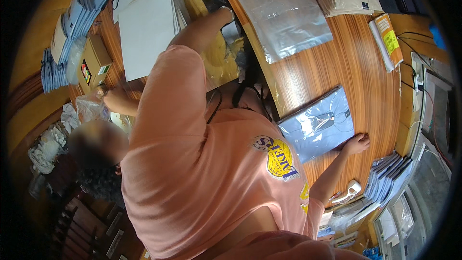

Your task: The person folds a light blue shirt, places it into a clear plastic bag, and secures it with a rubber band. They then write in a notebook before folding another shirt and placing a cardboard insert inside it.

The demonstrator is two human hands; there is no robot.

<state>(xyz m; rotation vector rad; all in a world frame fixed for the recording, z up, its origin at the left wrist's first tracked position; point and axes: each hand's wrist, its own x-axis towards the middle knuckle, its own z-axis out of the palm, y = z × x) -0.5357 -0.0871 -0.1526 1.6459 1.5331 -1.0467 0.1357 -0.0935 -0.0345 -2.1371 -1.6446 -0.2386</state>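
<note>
My left arm stretches to the far side, where my left hand (225,15) dips into an open gap between the tabletops. Its fingers are hidden there, beside a grey-white piece (231,32) and crumpled clear plastic (225,60). On the wooden table (356,58) to the right lies a folded light blue shirt (315,127) in a clear, glossy bag. Just past its right corner my right hand (357,143) rests on the tabletop, fingers curled in, with nothing showing in them.
At the left, a co-worker's hand (118,101) is near a clear plastic bag (91,108) and a cardboard box (94,65). White sheets (144,33), stacked blue shirts (82,12), flat clear bags (284,14), an orange-and-white packet (387,43), another shirt stack (387,175) and a white handheld device (352,188) lie around.
</note>
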